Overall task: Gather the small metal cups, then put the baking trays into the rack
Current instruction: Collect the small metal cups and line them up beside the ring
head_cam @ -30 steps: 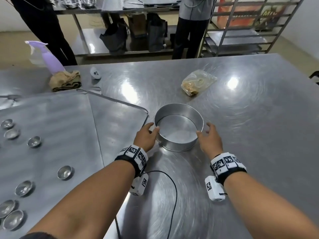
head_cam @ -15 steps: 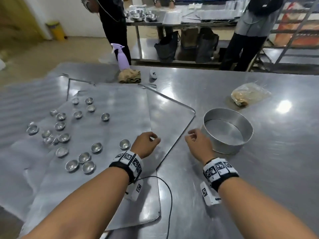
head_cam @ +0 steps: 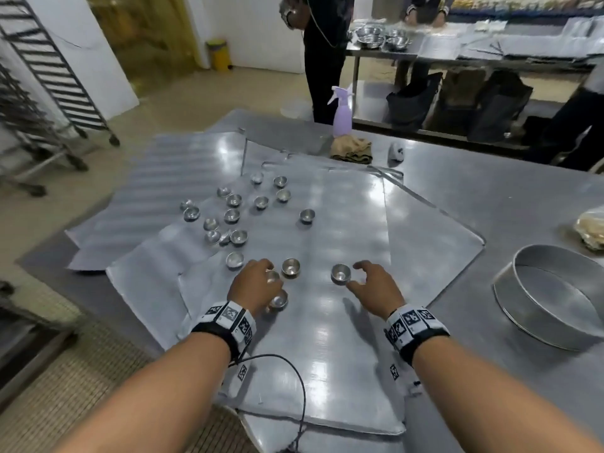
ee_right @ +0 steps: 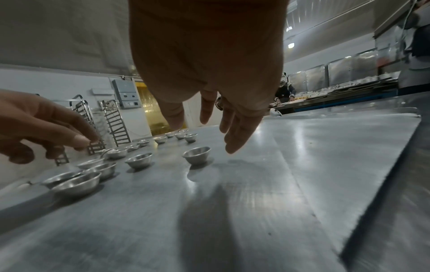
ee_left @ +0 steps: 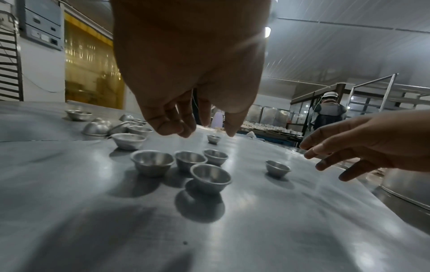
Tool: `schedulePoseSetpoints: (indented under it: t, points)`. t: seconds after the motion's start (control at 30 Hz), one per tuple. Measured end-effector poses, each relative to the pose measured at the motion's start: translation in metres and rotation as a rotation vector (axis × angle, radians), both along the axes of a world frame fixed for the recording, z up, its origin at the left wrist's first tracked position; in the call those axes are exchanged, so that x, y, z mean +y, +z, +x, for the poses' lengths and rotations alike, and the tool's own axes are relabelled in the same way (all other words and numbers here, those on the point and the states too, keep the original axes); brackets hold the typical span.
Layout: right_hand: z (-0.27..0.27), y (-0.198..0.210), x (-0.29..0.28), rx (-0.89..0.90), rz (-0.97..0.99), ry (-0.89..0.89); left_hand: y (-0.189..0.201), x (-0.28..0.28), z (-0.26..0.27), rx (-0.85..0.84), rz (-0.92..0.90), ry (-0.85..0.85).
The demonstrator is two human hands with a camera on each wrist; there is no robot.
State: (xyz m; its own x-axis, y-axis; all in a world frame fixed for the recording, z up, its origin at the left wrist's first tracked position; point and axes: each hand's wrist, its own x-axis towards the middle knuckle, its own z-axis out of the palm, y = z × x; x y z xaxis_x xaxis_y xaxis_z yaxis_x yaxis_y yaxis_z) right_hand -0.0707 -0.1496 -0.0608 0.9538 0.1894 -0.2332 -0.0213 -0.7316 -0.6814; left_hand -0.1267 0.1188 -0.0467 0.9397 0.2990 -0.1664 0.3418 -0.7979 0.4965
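Note:
Several small metal cups (head_cam: 228, 217) lie scattered on flat baking trays (head_cam: 327, 354) stacked askew on the steel table. My left hand (head_cam: 258, 279) hovers with loosely curled fingers over the nearest cups (ee_left: 210, 176) and holds nothing. My right hand (head_cam: 369, 279) is open with fingers spread, just right of a single cup (head_cam: 341, 274). In the right wrist view that cup (ee_right: 196, 154) sits below the fingertips (ee_right: 232, 147), untouched. Another cup (head_cam: 291, 267) stands between the hands. A tall tray rack (head_cam: 39, 76) stands on the floor at the far left.
A round cake tin (head_cam: 552, 299) sits at the right on the table (head_cam: 490, 191). A purple spray bottle (head_cam: 342, 109), a folded cloth (head_cam: 351, 150) and a plastic bag (head_cam: 591, 230) lie farther back. People stand beyond the table. A wrist cable (head_cam: 294, 380) trails near the front edge.
Both hands let go of the round cake tin and moved left over the trays to the nearest cups. The view swung left, bringing the cups and rack into sight.

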Motion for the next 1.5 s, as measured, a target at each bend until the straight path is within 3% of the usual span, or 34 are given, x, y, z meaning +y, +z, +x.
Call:
schedulePoseSetpoints:
  t: [0.13,0.27,0.5,0.9,1.13,1.5]
  points:
    - [0.011,-0.008,0.021,0.011,-0.072,0.002,-0.009,0.026,0.007,0.035,-0.023,-0.021]
    - [0.022,-0.021,0.032,0.034,-0.101,-0.023,-0.019,0.033,0.028,0.079,0.039,-0.160]
    - [0.028,-0.041,0.044,0.038,-0.201,-0.064,-0.034,0.014,0.069,0.122,0.124,-0.372]
    - [0.012,-0.037,0.030,0.035,-0.246,-0.101,-0.026,-0.014,0.080,0.116,0.153,-0.480]
    - [-0.014,-0.021,-0.048,0.021,-0.173,-0.132,0.000,-0.100,0.074,0.100,0.077,-0.655]
    - [-0.082,-0.018,-0.264,0.042,-0.162,-0.319,-0.013,-0.327,0.041,0.106,-0.014,-0.762]
